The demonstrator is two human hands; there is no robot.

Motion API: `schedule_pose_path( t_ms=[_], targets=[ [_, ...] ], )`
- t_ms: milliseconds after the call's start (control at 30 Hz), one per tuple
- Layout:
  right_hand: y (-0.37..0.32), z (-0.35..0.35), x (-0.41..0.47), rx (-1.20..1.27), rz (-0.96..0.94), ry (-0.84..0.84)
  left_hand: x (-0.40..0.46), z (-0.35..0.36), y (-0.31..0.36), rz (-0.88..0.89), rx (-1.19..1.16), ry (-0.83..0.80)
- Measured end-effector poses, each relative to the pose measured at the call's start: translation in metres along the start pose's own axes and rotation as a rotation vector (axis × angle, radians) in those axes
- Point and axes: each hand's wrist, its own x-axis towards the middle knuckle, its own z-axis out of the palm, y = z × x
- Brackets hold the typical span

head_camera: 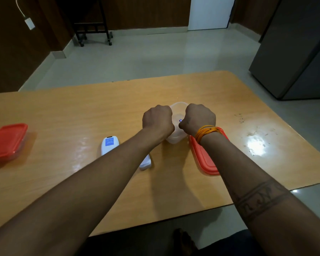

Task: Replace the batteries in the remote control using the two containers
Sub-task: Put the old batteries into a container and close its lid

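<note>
Remote: white, label side up, lying on the table near centre-left, partly under the left forearm, touched by neither hand; whether its battery cover is on cannot be told. Table: tan wood top, glossy, with a glare patch and scattered crumbs toward the right. Closed box: clear with a red lid on, at the far left edge, well apart from everything else. Loose lid: red, flat on the table just right of the open tub and partly under the right forearm. Open tub: clear, lidless, at table centre between both hands. Left hand: knuckles up, fingers curled at the tub's left rim, apparently steadying it; the grip itself is hidden. Right hand: orange thread at the wrist, fingers curled down into the tub; a small blue-purple item shows at its thumb side, probably a battery, though whether it is pinched cannot be told. Step, as judged: drawing batteries from the opened tub. Next move calls for lifting a cell clear of the rim, then bringing it to the remote and exposing its compartment.
</note>
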Motion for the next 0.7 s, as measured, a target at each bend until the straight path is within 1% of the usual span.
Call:
schedule_pose_path(
  t_ms=[200,267,333,433,500,533,633,700],
  targets=[
    [0.001,0.003,-0.001,-0.054,0.009,0.012,0.007,-0.001,0.007,0.069,0.094,-0.032],
    [0.001,0.0,-0.002,-0.029,0.026,0.008,0.006,-0.003,0.008,0.07,0.082,-0.016],
    [0.005,-0.004,-0.004,0.05,0.056,0.031,0.004,-0.008,0.007,0.05,0.029,0.021],
    [0.018,-0.007,-0.018,0.237,0.126,0.16,-0.007,-0.017,0.007,0.006,-0.188,0.098],
    [0.028,-0.009,-0.038,0.333,0.164,0.24,-0.022,-0.021,0.011,-0.042,-0.433,0.131],
    [0.033,-0.011,-0.049,0.362,0.174,0.25,-0.033,-0.02,0.014,-0.053,-0.563,0.139],
    [0.051,-0.019,-0.074,0.413,0.214,0.258,-0.066,-0.012,0.024,-0.064,-0.852,0.113],
    [0.065,-0.019,-0.085,0.419,0.264,0.27,-0.084,-0.003,0.033,-0.074,-0.949,0.04]
  ],
)
